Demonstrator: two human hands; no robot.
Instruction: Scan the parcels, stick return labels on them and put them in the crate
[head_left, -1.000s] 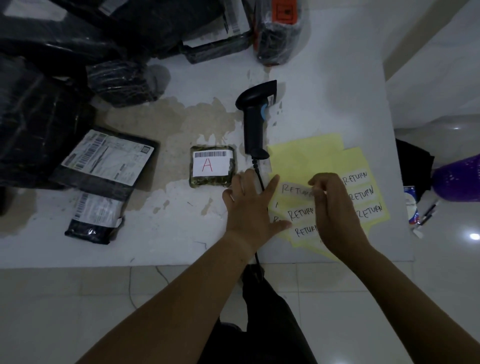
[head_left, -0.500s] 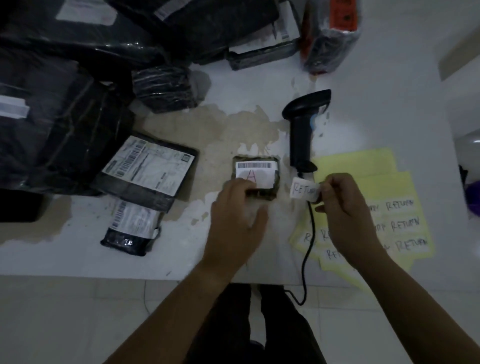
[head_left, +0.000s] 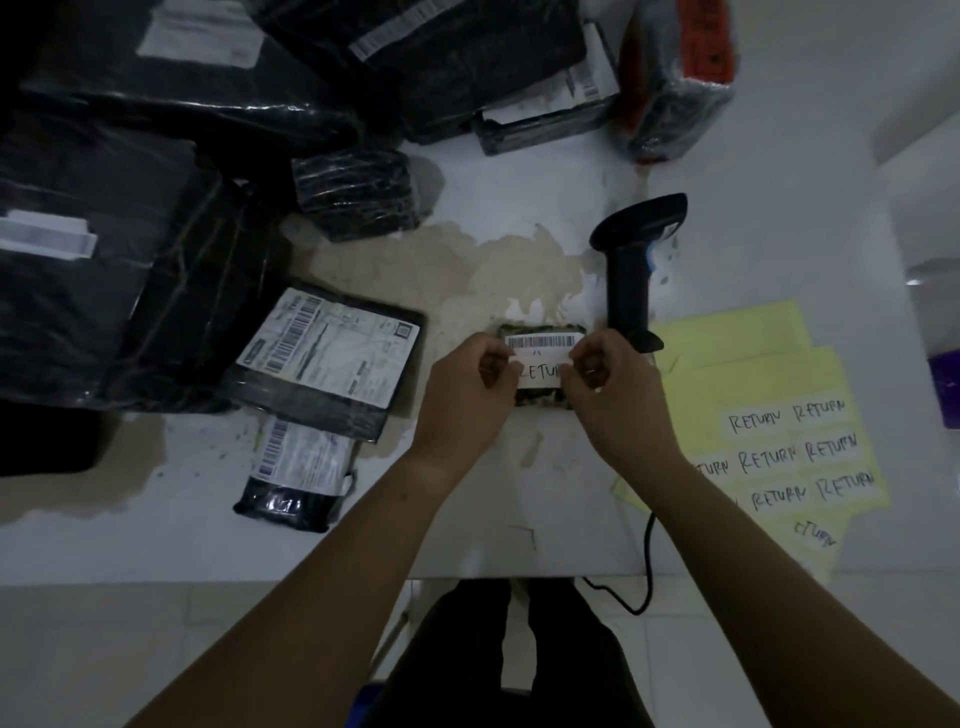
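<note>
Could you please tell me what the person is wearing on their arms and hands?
Nothing shows: the left hand and right hand are ungloved, both forearms are bare to the frame's edge with no sleeve in view, and neither wrist carries a watch or band. Rings cannot be made out.

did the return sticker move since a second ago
Yes. The sticker went left, from the yellow sheets right of the scanner to over the small parcel left of it, where the left hand and right hand pinch it.

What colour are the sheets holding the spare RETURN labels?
Pale yellow sheets, clearest in the head view.
</note>
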